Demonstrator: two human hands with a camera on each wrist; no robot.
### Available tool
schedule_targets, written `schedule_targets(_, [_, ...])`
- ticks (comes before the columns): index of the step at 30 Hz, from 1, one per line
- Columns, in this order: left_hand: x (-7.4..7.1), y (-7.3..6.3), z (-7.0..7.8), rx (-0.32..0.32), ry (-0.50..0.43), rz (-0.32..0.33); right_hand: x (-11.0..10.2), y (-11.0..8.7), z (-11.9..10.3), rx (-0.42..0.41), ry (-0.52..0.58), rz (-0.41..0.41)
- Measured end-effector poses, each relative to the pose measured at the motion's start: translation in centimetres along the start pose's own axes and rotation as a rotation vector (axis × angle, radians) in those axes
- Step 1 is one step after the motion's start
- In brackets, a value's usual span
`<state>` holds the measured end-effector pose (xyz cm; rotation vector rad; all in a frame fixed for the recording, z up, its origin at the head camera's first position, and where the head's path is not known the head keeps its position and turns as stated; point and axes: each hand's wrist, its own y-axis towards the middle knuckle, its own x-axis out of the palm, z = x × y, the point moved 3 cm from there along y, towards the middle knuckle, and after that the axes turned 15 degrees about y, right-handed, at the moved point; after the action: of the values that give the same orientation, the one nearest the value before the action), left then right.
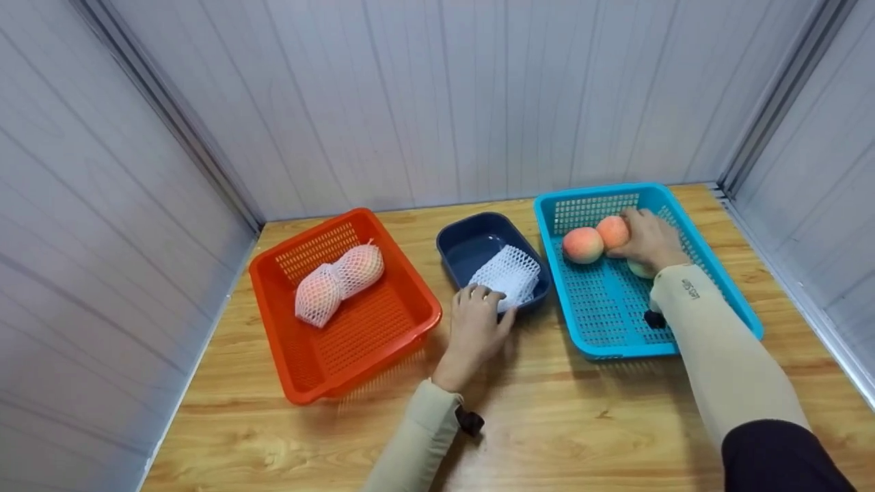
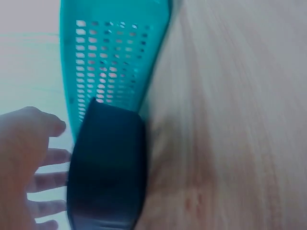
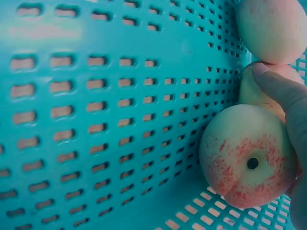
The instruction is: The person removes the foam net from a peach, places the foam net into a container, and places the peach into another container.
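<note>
Right hand (image 1: pixel 651 240) is grasping a peach (image 1: pixel 610 232) near the turquoise basket's (image 1: pixel 622 350) far edge (seemingly picking it out; lifting calls for gentleness); left hand (image 1: pixel 473 326), loose-fingered, is hovering beside foam netting (image 1: pixel 509 272).

The head view is softly, evenly lit; the left-wrist view is blurry, overexposed toward nine o'clock; right-wrist glare streaks the perforated turquoise plastic basket (image 3: pixel 115 43) at ten o'clock.
</note>
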<state>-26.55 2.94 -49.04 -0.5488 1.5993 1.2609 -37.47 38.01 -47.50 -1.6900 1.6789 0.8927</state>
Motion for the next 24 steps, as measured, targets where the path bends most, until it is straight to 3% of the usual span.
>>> schedule_targets(5, [-1.4,-0.7,0.4,0.012,-0.029,-0.028,0.2,-0.6,-0.7,-0.017,-0.019,-0.038])
schedule_targets(11, [-3.5,-1.8,0.3,0.059,-0.088,-0.075,0.1,-1.8,-2.0,-0.058,-0.127,-0.114])
schedule_targets(15, [-4.9,-2.7,-0.1,0.078,-0.097,-0.076,-0.4,-2.9,-3.6,-0.103,-0.203,-0.142])
schedule_targets(19, [-6.1,-3.3,-0.9,0.088,-0.114,-0.066,-1.3,-4.3,-5.8,-0.187,-0.273,-0.114])
schedule_targets(24, [-6.9,-4.0,-2.4,0.077,-0.136,-0.036,-2.3,-5.3,-8.5,-0.249,-0.263,-0.102])
